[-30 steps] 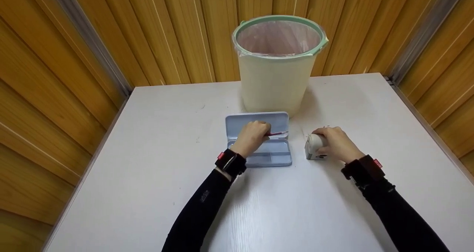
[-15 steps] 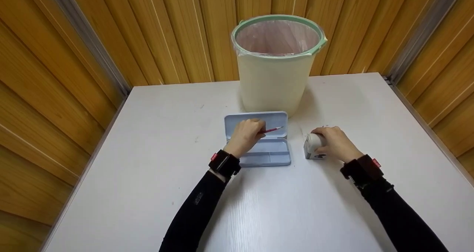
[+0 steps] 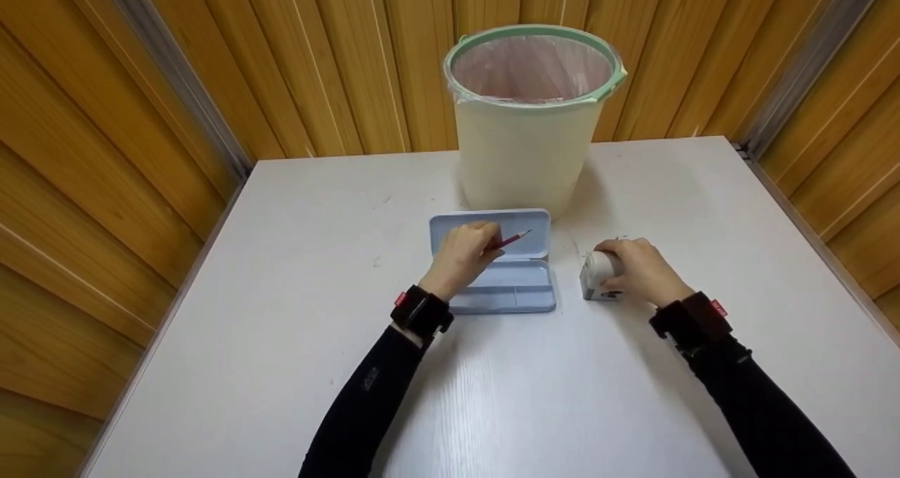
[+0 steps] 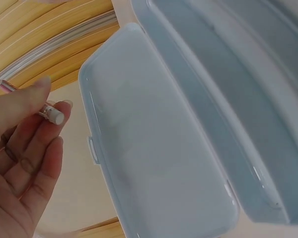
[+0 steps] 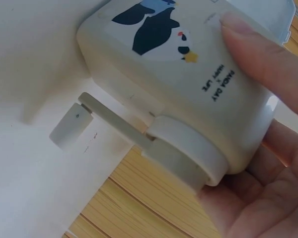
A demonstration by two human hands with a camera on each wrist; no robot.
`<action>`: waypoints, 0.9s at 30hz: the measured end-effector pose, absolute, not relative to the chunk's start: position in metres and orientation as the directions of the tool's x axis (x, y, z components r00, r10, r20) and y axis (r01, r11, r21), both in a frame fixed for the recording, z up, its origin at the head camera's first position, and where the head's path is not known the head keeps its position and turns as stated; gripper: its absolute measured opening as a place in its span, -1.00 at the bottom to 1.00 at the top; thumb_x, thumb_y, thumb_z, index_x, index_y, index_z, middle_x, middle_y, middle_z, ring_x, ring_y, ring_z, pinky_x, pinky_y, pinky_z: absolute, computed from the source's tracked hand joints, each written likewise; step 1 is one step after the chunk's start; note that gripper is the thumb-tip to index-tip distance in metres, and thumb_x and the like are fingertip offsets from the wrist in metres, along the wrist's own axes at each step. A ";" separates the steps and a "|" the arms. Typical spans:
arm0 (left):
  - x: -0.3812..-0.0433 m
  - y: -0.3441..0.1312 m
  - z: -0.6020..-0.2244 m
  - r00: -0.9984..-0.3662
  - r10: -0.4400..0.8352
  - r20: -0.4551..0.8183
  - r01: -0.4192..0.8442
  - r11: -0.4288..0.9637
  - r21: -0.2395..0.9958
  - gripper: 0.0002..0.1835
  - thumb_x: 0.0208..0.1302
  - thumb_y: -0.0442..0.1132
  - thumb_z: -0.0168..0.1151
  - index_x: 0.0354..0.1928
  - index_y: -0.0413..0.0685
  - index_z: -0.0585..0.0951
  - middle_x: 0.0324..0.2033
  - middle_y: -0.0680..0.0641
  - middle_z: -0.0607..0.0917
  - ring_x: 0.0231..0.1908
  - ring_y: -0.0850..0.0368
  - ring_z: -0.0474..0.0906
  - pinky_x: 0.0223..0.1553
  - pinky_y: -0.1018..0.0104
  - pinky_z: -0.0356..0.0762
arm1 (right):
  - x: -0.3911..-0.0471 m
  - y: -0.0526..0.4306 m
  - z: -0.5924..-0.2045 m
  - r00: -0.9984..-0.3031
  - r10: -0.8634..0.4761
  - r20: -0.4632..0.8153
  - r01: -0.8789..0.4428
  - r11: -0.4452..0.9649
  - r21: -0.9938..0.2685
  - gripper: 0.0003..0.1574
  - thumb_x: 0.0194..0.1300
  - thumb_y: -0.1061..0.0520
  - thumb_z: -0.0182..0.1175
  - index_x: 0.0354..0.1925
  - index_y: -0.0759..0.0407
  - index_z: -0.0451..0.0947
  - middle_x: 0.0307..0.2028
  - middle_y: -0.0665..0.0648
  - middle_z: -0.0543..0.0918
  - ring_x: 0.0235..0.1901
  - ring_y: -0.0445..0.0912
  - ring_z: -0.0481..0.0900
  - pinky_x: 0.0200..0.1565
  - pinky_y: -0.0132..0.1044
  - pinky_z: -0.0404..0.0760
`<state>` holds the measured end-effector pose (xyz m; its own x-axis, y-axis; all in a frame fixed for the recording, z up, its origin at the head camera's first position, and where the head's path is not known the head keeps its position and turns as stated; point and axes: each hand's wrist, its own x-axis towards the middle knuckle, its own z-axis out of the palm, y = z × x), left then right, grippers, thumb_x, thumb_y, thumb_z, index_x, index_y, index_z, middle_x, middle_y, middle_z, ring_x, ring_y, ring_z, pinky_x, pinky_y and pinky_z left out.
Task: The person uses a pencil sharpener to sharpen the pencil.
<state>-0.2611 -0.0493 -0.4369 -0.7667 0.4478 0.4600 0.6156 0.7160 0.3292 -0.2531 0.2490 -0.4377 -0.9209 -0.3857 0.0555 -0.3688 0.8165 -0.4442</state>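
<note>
My left hand (image 3: pixel 464 254) pinches a red pencil (image 3: pixel 511 240) above an open light-blue pencil case (image 3: pixel 517 274). The pencil's sharpened tip points right and slightly up in the head view. Its white eraser end (image 4: pixel 55 117) shows between thumb and fingers in the left wrist view. To the right of the case, my right hand (image 3: pixel 641 273) grips a cream hand-crank pencil sharpener (image 3: pixel 596 275) at the table. In the right wrist view, a panda print (image 5: pixel 159 34) marks the sharpener's side, and its crank handle (image 5: pixel 116 121) sticks out. The case's visible compartments hold nothing.
A cream bin (image 3: pixel 524 147) with a green rim and a plastic liner stands right behind the pencil case. Small specks lie on the white table (image 3: pixel 281 274). Wood-panelled walls (image 3: pixel 337 63) close off the back and both sides.
My left hand has shifted left and slightly away from me, and the pencil now tilts more upward, its tip farther left. The right hand stays in place on the sharpener.
</note>
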 end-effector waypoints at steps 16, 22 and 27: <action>-0.267 -0.070 -0.441 -0.852 0.436 0.290 0.491 0.858 0.153 -0.89 0.01 -0.20 0.52 -0.39 0.00 0.77 -0.45 0.04 0.78 -0.40 0.09 0.71 -0.36 0.20 0.65 | -0.257 0.247 -0.436 -0.908 -0.418 0.035 -0.385 0.797 -0.466 -0.33 -0.15 0.42 0.46 0.02 0.43 0.50 -0.11 0.41 0.66 -0.13 0.24 0.59 0.01 0.20 0.56; -0.270 -0.073 -0.456 -0.878 0.426 0.220 0.452 0.888 0.086 -0.88 -0.07 -0.19 0.55 -0.46 0.01 0.79 -0.46 0.02 0.80 -0.41 0.01 0.73 -0.38 0.11 0.67 | -0.258 0.240 -0.425 -0.890 -0.450 -0.067 -0.375 0.809 -0.453 0.01 -0.10 0.21 0.54 0.29 0.33 0.29 0.05 0.44 0.59 0.06 0.31 0.50 0.13 0.25 0.49; -0.270 -0.073 -0.466 -0.883 0.423 0.203 0.439 0.898 0.038 -0.92 -0.12 -0.24 0.54 -0.52 0.01 0.79 -0.49 -0.03 0.79 -0.45 -0.02 0.73 -0.42 0.08 0.67 | -0.250 0.214 -0.425 -0.873 -0.479 0.086 -0.464 0.767 -0.443 -0.09 0.02 0.11 0.50 0.27 0.39 0.36 0.19 0.45 0.52 0.25 0.34 0.40 0.30 0.23 0.36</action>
